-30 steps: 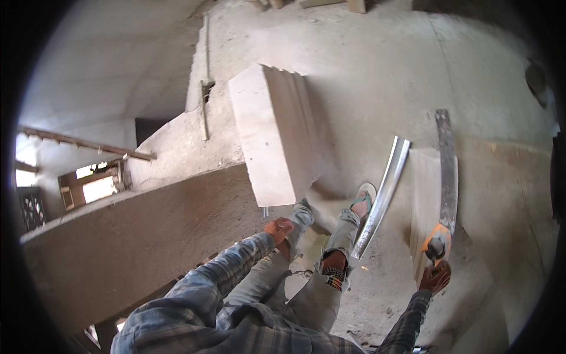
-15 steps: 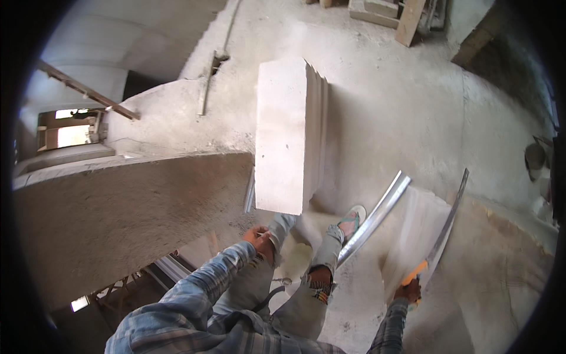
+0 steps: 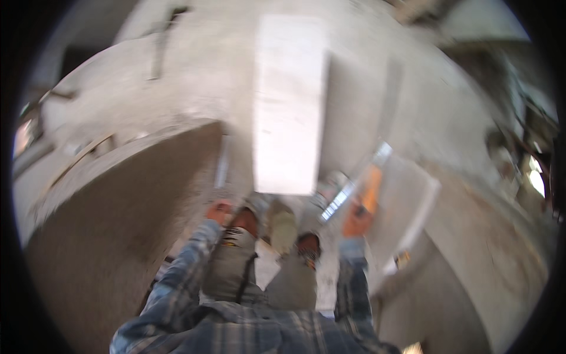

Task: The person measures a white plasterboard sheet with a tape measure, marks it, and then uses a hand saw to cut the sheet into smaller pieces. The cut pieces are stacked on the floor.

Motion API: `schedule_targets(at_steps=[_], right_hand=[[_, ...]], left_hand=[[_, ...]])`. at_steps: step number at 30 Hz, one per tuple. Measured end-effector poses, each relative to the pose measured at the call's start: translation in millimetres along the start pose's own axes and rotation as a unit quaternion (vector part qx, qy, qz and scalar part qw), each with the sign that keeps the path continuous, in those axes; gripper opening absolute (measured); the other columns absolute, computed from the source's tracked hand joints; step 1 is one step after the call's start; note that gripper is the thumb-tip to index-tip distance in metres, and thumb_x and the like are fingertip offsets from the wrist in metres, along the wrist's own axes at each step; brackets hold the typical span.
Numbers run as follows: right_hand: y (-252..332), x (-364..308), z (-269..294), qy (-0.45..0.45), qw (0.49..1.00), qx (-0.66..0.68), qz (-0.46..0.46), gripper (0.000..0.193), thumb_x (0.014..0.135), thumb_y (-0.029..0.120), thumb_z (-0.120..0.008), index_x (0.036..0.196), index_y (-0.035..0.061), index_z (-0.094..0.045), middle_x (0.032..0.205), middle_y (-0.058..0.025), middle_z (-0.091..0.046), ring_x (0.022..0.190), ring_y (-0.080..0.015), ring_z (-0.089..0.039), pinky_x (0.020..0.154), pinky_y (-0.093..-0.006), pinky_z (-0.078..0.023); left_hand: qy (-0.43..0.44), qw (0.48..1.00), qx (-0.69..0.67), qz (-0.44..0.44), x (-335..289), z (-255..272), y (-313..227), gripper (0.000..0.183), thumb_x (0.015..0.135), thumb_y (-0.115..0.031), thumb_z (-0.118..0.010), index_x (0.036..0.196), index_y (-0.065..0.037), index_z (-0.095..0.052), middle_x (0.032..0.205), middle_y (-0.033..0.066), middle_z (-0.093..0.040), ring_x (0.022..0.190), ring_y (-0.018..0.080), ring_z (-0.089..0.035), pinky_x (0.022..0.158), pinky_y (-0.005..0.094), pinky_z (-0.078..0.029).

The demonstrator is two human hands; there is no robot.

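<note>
My right hand (image 3: pixel 358 219) is closed around the orange handle of a handsaw (image 3: pixel 371 184). The saw's blurred grey blade points forward, to the right of a long white block (image 3: pixel 289 106). That block lies straight ahead, its near end just beyond my feet. My left hand (image 3: pixel 219 210) hangs beside my left knee, nearest the dark side of a wall-like slab. Motion smears its fingers, so their pose is unclear. Between the block and the saw hand, a shiny metal channel (image 3: pixel 339 203) lies slanted on the floor.
A tall curved slab or low wall (image 3: pixel 124 194) rises along my left. A pale board (image 3: pixel 421 206) stands at my right, with a small yellow-and-black object (image 3: pixel 402 259) by it. Another metal strip (image 3: pixel 223 162) lies left of the block. Clutter (image 3: pixel 501 147) sits far right.
The saw in my right hand has swung forward and inward toward the white block. My left hand has shifted slightly left. My view has turned and moved, blurring the scene.
</note>
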State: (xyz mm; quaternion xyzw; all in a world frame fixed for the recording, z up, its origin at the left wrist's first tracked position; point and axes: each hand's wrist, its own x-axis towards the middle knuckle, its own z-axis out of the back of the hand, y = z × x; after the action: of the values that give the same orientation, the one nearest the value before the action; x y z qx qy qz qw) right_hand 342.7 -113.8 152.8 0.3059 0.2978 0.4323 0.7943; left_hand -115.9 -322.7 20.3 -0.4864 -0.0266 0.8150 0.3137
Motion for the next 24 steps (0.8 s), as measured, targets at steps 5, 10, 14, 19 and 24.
schedule_targets(at_steps=[5, 10, 14, 19, 24], right_hand=[[25.4, -6.4, -1.3, 0.048, 0.985, -0.165, 0.024, 0.039, 0.092, 0.036, -0.065, 0.117, 0.0084, -0.053, 0.095, -0.0188, -0.065, 0.088, -0.0424, -0.065, 0.077, -0.0504, -0.050], [-40.2, 19.7, 9.9, 0.094, 0.942, -0.321, 0.026, 0.040, 0.089, 0.027, -0.068, 0.120, 0.0099, -0.050, 0.098, -0.0182, -0.067, 0.087, -0.0410, -0.064, 0.076, -0.0516, -0.049], [-122.3, 58.3, -20.2, 0.145, 0.903, -0.384, 0.126, 0.045, 0.085, 0.018, -0.070, 0.124, 0.0108, -0.047, 0.106, -0.0161, -0.066, 0.096, -0.0390, -0.062, 0.090, -0.0492, -0.044], [-210.0, 72.7, -102.7, 0.195, 0.862, -0.444, 0.145, 0.040, 0.084, 0.014, -0.064, 0.121, 0.0101, -0.049, 0.108, -0.0127, -0.058, 0.103, -0.0317, -0.059, 0.091, -0.0476, -0.041], [-309.9, 57.0, -121.3, 0.217, 0.853, -0.472, 0.055, 0.036, 0.084, 0.012, -0.060, 0.119, 0.0110, -0.053, 0.105, -0.0103, -0.055, 0.101, -0.0284, -0.059, 0.087, -0.0459, -0.043]], left_hand=[[-0.007, 0.982, -0.169, 0.079, -6.3, 36.3, -98.8, 0.024, 0.093, -0.026, -0.066, 0.107, -0.007, -0.066, 0.096, 0.0047, -0.068, 0.085, 0.0184, -0.066, 0.079, 0.0333, -0.053], [-0.141, 0.962, -0.059, -0.225, 14.1, 11.5, -221.4, 0.030, 0.092, -0.022, -0.067, 0.115, -0.005, -0.061, 0.113, 0.0126, -0.061, 0.105, 0.0273, -0.059, 0.092, 0.0402, -0.047], [-0.154, 0.887, -0.006, -0.436, 30.3, -48.9, -362.4, 0.032, 0.087, -0.018, -0.068, 0.117, -0.008, -0.061, 0.132, 0.0187, -0.050, 0.122, 0.0388, -0.047, 0.106, 0.0487, -0.037], [-0.126, 0.831, 0.130, -0.526, 94.4, -106.2, -437.7, 0.032, 0.085, -0.017, -0.069, 0.115, -0.009, -0.062, 0.138, 0.0178, -0.047, 0.132, 0.0411, -0.038, 0.111, 0.0517, -0.033], [-0.179, 0.782, 0.218, -0.556, 112.4, -149.3, -432.9, 0.023, 0.088, -0.026, -0.067, 0.106, -0.012, -0.066, 0.139, 0.0166, -0.049, 0.137, 0.0395, -0.035, 0.114, 0.0527, -0.027]])
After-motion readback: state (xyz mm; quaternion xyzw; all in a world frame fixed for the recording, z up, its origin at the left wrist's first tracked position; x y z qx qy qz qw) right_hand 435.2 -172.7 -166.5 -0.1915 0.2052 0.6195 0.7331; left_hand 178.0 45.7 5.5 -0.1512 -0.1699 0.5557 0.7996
